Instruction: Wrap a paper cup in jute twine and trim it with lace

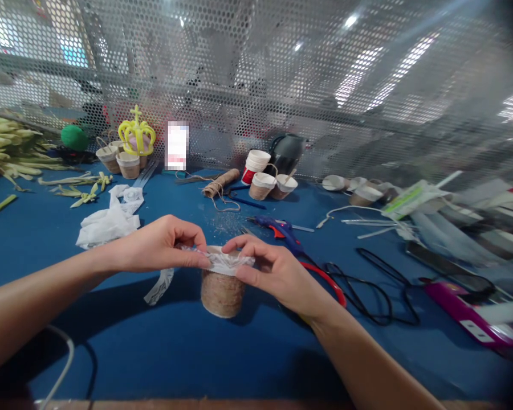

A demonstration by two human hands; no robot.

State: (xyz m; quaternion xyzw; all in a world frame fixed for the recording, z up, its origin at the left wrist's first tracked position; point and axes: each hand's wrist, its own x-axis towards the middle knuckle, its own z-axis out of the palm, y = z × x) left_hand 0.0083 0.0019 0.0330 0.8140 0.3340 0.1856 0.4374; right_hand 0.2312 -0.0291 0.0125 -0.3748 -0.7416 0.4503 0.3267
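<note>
Left hand [165,246] and right hand [280,273] pinch lace [223,264] at the near rim of the cup [223,295]; uneven pulling could skew it, though its underside is hidden.

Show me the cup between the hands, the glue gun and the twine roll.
Cup [223,292]: head view, on its brown side.
Glue gun [285,228]: head view, on its blue body.
Twine roll [222,182]: head view, mid-roll.

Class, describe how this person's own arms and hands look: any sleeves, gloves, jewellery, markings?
The left hand and right hand are both bare, without gloves. No sleeves cover the visible forearms, and no watch, bracelet, ring or marking can be made out. Fingernail details are too small to tell.
</note>
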